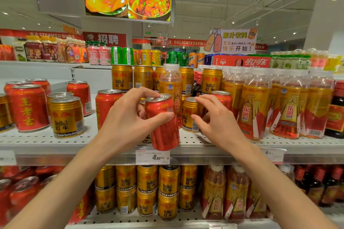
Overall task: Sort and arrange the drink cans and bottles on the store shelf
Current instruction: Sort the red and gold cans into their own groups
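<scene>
Your left hand (128,115) grips the red can (163,122), tilted just above the shelf (55,141) edge — likely full, heavy, slick, dentable, so take it mid-body. Your right hand (214,119), fingers loosely curled, holds nothing beside the gold can (189,115).

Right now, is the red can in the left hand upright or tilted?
Tilted. The red can leans, its top toward the left, gripped by the left hand off the shelf.

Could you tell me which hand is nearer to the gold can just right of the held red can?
Right. The right hand reaches for the gold can, fingers at its side and rim. The left hand grips the red can beside it.
</scene>
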A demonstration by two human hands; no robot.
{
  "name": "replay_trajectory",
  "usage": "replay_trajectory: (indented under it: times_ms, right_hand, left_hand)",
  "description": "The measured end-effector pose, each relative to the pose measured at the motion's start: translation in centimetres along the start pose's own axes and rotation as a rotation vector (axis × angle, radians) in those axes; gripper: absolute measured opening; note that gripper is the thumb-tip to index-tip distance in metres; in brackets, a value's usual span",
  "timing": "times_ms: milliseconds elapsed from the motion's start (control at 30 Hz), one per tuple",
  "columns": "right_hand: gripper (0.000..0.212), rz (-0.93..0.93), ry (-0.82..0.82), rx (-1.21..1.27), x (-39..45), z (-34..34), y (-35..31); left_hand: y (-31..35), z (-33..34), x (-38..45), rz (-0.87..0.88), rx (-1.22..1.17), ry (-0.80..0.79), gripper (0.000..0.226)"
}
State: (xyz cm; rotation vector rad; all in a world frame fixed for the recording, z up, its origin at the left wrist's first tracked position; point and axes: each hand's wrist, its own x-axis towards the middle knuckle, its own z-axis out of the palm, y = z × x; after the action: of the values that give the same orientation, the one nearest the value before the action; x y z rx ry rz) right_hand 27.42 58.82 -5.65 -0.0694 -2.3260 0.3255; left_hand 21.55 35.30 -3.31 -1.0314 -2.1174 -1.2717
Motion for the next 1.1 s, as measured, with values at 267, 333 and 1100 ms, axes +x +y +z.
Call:
replay_trajectory:
  times_ms: [267,333,1100]
  right_hand:
    - [0.056,0.042,-0.238,0.449,-3.7,-2.7,-2.1]
    - [0.069,0.032,-0.281,0.447,-4.1,-2.3,-2.6]
    - [0.067,0.28,-0.207,0.77,-9.9,2.6,-5.1]
  left_hand:
    - [-0.6,0.8,0.4,-0.015,-0.07,-0.076,0.045]
    - [-0.5,1.3,0.4,-0.014,-0.092,-0.104,0.045]
    - [-7.2,-0.5,-10.5,-0.362,-0.395,0.065,0.029]
